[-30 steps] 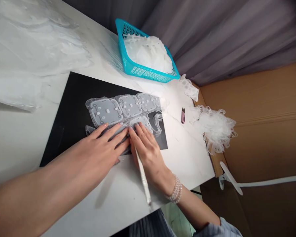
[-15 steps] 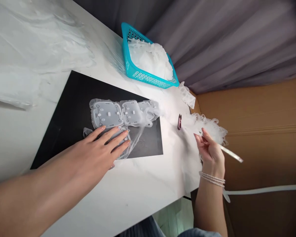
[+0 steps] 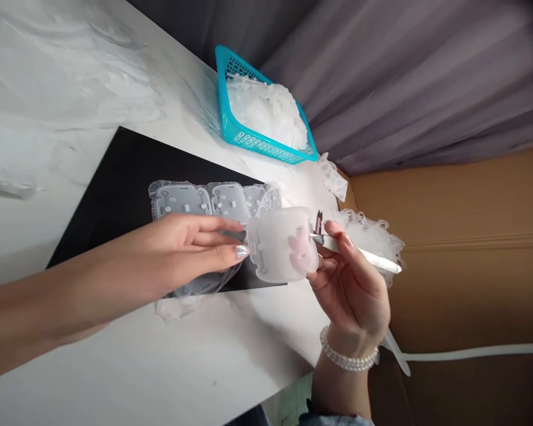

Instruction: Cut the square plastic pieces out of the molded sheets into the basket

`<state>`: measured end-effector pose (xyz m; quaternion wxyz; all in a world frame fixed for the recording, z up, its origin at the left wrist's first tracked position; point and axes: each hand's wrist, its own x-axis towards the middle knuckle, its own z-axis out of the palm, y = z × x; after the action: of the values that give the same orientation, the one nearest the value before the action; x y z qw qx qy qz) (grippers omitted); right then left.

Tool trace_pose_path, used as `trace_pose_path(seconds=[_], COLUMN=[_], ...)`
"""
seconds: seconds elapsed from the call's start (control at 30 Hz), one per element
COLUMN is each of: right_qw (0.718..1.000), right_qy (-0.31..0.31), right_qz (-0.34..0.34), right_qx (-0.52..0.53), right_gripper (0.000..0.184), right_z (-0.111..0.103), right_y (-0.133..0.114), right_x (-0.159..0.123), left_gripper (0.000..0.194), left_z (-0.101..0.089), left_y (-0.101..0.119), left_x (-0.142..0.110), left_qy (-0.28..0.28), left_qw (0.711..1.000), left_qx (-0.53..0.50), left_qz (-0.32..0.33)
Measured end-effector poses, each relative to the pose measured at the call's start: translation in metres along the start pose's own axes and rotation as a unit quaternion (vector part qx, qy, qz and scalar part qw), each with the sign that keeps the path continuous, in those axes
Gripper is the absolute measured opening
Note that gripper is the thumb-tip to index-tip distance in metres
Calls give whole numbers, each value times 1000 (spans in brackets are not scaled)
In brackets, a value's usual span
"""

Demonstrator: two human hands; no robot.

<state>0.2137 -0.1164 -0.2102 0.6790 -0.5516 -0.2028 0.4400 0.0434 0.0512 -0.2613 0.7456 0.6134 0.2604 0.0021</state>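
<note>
A translucent plastic panel [image 3: 275,245] with rounded corners and small slots is lifted above the black mat [image 3: 111,177]. At its left edge, my left hand [image 3: 195,245] is closed in a pinch, the thumb in front and the fingers partly hidden. My right hand [image 3: 353,278] grips a slim white-handled knife-like tool [image 3: 377,260], its metal tip at the panel's right edge. Other fingers of that hand show pinkish through the panel and support it from behind. More clear plastic panels [image 3: 182,198], joined by thin film, lie on the mat beneath.
A turquoise basket [image 3: 266,148] full of white plastic pieces stands at the back. A small dark clipper-like tool [image 3: 318,222] rests behind the right hand. Curly plastic scraps [image 3: 375,234] heap beside a cardboard box [image 3: 462,236]. Clear plastic sheeting [image 3: 62,77] covers the far left.
My left hand has risen from lying flat on the panels and now pinches one lifted panel. My right hand has moved left, bringing the tool tip to that panel's edge.
</note>
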Motion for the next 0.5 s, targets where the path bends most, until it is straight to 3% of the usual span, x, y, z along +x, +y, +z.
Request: trace_pose_path(seconds=[0.1, 0.3, 0.5], right_qw=[999, 998, 998], right_qy=[-28, -56, -58], right_qz=[-17, -26, -22], right_qx=[-6, -28, -21], right_gripper=[13, 21, 26], right_z=[14, 11, 13], right_y=[1, 5, 4], right_x=[4, 5, 2], left_gripper=[46, 46, 45], left_z=[1, -3, -3], left_y=[3, -4, -7], left_x=[-4, -2, 0], left_qy=[-60, 20, 38], left_qw=[991, 987, 986], left_qx=[-118, -149, -145], left_qz=[-24, -62, -72])
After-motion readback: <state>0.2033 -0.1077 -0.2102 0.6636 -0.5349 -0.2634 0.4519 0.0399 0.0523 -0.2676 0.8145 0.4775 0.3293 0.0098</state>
